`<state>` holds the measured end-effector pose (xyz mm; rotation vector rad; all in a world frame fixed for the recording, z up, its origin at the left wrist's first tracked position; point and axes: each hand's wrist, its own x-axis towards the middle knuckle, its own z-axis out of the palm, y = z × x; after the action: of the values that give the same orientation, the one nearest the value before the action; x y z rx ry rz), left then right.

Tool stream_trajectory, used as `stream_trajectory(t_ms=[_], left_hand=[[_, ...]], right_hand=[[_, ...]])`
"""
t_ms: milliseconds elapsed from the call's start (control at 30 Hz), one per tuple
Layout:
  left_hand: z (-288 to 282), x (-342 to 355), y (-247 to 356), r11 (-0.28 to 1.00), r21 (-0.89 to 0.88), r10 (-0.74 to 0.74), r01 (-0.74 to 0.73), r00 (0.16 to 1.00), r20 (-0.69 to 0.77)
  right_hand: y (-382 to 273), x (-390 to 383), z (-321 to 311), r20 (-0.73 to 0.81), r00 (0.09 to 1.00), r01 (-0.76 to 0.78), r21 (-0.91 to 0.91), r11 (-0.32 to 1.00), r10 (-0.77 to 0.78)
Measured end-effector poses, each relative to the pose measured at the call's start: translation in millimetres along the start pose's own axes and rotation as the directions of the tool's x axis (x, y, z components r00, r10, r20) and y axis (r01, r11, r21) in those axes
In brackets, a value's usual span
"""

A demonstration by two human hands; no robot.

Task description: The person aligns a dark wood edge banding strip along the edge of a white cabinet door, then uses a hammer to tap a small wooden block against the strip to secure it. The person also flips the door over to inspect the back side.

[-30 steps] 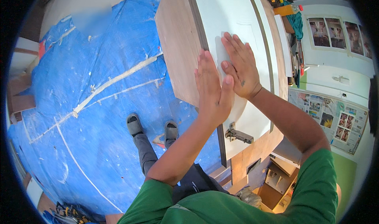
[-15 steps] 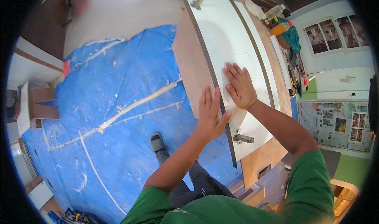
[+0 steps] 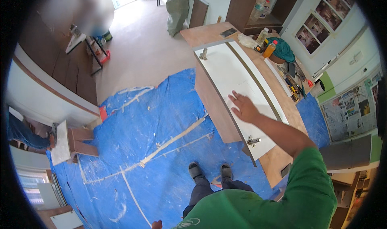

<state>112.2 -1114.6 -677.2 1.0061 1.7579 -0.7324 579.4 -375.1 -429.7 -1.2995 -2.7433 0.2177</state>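
Observation:
My right hand [image 3: 244, 109] rests on the white cabinet door panel [image 3: 225, 75], fingers spread, near its dark left edge. The panel lies lengthwise on a plywood-topped bench [image 3: 274, 164], with a metal hinge [image 3: 254, 141] at the end nearest me and another hinge [image 3: 203, 54] at the far end. A dark strip runs along the panel's right side. My left hand [image 3: 157, 225] shows only as a small part at the lower edge, away from the panel, its fingers too little visible to judge.
Bottles [image 3: 270, 50], a teal cloth and hand tools [image 3: 294, 85] lie along the bench's right side. A taped blue tarp [image 3: 137, 144] covers the floor. A co-worker's hand [image 3: 52, 141] is by a wooden assembly [image 3: 80, 142] at left. A stuffed sack [image 3: 177, 13] stands at the back.
My left hand has left the panel and dropped to the lower edge. My right hand stays spread on it. The view has tilted up, showing more of the room.

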Motion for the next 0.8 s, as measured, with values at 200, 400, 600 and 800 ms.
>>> stream_trajectory(t_ms=[200,400,600,800], left_hand=[[-0.7,0.8,-20.1,0.964,0.143,0.244,-0.226,0.962,-0.122],[-132.8,40.2,105.4,0.768,0.166,0.567,-0.618,0.537,-0.624],[-324.1,5.8,190.6,0.701,-0.434,0.220,-0.566,0.750,-0.624],[-492.6,-13.8,275.9,0.634,-0.187,0.343,-0.751,0.489,-0.802]], right_hand=[[-128.8,-123.9,31.4,0.377,0.920,-0.128,0.547,0.827,-0.106],[-148.3,-240.1,85.4,0.835,0.534,-0.482,0.431,0.763,-0.134],[-131.4,-175.7,57.0,0.593,0.793,-0.499,0.500,0.708,0.140],[-101.7,-87.0,17.0,0.331,0.907,-0.416,0.609,0.675,0.261]])
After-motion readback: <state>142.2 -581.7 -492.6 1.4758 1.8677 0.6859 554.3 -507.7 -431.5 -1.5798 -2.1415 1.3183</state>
